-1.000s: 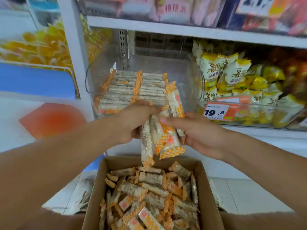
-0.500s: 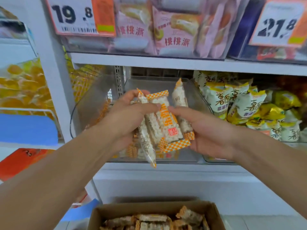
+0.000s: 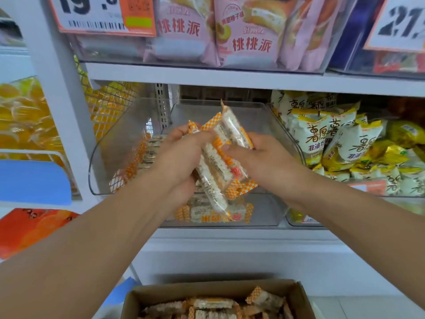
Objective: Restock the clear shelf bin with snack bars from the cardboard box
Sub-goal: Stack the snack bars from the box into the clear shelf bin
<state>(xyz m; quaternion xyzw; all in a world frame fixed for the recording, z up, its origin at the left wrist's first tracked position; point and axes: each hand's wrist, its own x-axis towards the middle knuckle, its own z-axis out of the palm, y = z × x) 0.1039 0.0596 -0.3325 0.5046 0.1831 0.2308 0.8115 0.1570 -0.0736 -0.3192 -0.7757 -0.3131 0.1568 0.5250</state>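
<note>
Many bars left: cardboard box (image 3: 301, 302) sits at the bottom of view, below the shelf, packed with loose snack bars (image 3: 213, 306) (only its far end shows).
Box placement: directly under the work spot, likely so each scoop is a short lift up to the shelf.
Left hand (image 3: 181, 157): fingers curled over the left side of the held bundle (image 3: 220, 157), thumb end hidden.
Right hand (image 3: 259, 157): fingers wrapped round the right side, fingertips pressing into the wrappers.
Grip: both hands clamped on the same handful, squeezing from opposite sides; probably to square the bars up so they go in as a neat stack.
Bundle vs grip: several bars, tilted; top ends stick up past the fingers, bottom ends hang below the palms.
Bundle vs bin: held at the open front of the clear bin (image 3: 108, 157), above its floor, not released.
Bin contents: stacked bars (image 3: 135, 162) lie along the left wall, a few at the front bottom; middle and right look open.
Neighbours: yellow snack bags (image 3: 345, 143) in the next bin right, pink packs (image 3: 248, 33) on the shelf above.
</note>
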